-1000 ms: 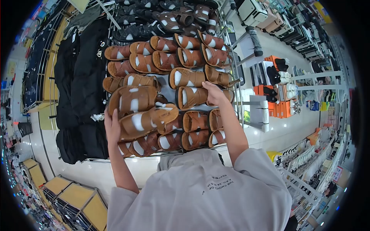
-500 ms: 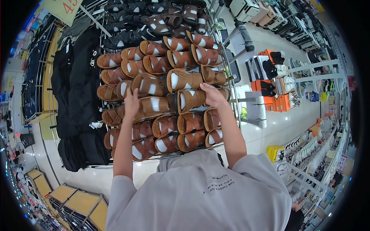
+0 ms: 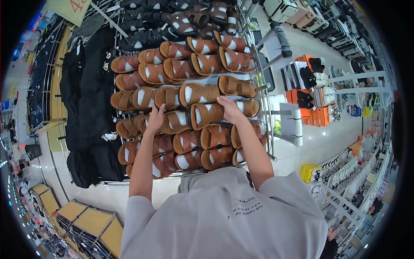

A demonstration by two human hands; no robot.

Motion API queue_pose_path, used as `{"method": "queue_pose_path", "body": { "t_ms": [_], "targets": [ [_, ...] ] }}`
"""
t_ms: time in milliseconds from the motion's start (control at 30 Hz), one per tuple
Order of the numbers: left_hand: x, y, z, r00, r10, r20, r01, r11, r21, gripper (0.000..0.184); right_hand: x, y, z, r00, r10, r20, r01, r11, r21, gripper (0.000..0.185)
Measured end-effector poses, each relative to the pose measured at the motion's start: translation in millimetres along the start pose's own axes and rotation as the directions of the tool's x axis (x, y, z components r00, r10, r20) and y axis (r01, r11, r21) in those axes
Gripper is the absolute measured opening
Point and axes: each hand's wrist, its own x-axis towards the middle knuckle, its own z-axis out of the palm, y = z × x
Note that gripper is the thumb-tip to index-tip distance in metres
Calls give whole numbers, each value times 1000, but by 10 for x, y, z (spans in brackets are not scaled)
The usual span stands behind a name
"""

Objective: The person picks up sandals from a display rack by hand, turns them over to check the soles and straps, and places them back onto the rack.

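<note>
Rows of tan and reddish-brown sandals stuffed with white paper lie on a wire rack (image 3: 269, 151). My left hand (image 3: 156, 118) is at the toe ends of two tan sandals, an upper one (image 3: 169, 97) and a lower one (image 3: 177, 121), with its fingers bent against them. To the right, my right hand (image 3: 230, 110) grips the heel ends of another tan pair, the upper sandal (image 3: 200, 93) and the lower one (image 3: 206, 115). Its fingertips are partly hidden. More tan sandals (image 3: 237, 85) lie beyond this hand.
Black sandals (image 3: 146, 39) fill the rack's far part. Black clothing (image 3: 88, 95) hangs along the left side. At the right are a metal display arm (image 3: 280, 39), orange shoe boxes (image 3: 308, 114) and suitcases (image 3: 280, 9). Yellow-topped stands (image 3: 88, 218) are at lower left.
The tan pair in my left hand has moved right and away from me, down into the row beside the other tan sandals. My right hand has shifted slightly left.
</note>
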Motion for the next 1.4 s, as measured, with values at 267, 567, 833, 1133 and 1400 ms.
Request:
{"method": "queue_pose_path", "body": {
  "t_ms": [267, 567, 833, 1133, 1400],
  "targets": [
    [74, 346, 39, 972, -231, -51, 234, 907, 349, 49, -186, -187, 120, 998, -67, 4, 65, 956, -286, 43],
    [-835, 1040, 467, 982, 56, -179, -43, 996, 77, 50, 176, -408, -1365, 788, -440, -430, -35, 666, -745, 54],
    [-589, 1441, 893, 988, 117, -100, -101, 984, 150, 65, 549, -354, -953, 784, -425, -451, -13, 716, -698, 58],
    [-332, 1182, 1070, 970, 148, -194, -95, 961, 260, 47, 340, -366, -1357, 862, -312, -399, 80, 862, -501, 41],
    [-219, 1008, 861, 975, 222, -24, -217, 968, 126, 40, -354, -792, -1587, 971, -135, -198, 110, 985, -130, 33]
  ]
}}
